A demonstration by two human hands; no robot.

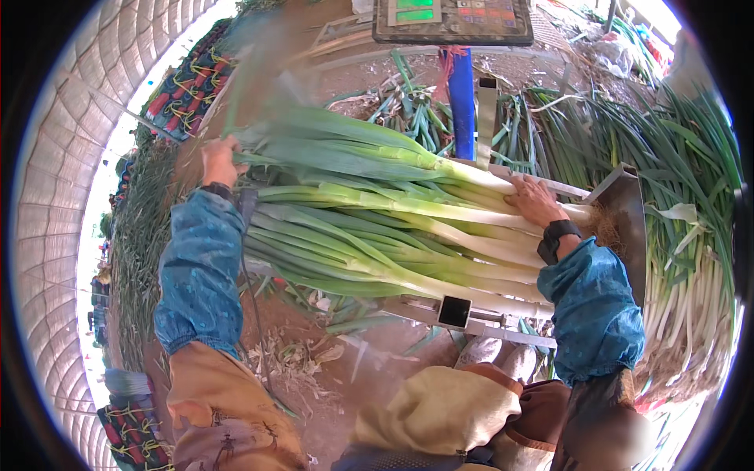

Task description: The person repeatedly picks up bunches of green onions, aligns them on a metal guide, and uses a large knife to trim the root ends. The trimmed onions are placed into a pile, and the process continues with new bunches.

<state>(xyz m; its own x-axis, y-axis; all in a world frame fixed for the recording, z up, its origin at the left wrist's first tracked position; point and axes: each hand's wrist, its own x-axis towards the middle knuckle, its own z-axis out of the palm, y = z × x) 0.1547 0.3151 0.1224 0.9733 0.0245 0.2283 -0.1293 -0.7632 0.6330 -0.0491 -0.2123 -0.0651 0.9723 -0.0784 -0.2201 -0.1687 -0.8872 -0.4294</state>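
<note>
Head view
Leek bundle [385,220]: a thick sheaf of long leeks lying across a metal weighing tray [628,212], at the picture's centre; its long axis runs from 9 o'clock to 3 o'clock, slightly down toward 4.
Direction: white shanks and root ends point to 3 o'clock, toward the tray's raised end wall; dark green leaf tips point to 9–10 o'clock and overhang the tray.
Left hand [220,161]: at 10 o'clock on the bundle, fingers curled about the leaf end; how tightly they close is hidden behind the leaves. Judged to gather the loose tops so that they do not splay.
Right hand [536,200]: at 3 o'clock, laid flat and open, palm down on the white shanks, gripping nothing; it seems to press the stalks together and keep the root ends level against the wall.
Sleeves: blue sleeve covers [200,275] on both forearms, a dark wristband [556,235] on the right.
Scale head [453,20]: at 12 o'clock, on a blue post [462,102] behind the bundle.
Surroundings: loose leeks [691,196] heaped at 3 o'clock, more greens [416,110] at 12, trimmings on the earth floor [314,357] at 6 to 7; tied bundles [184,94] at 10–11.
</note>
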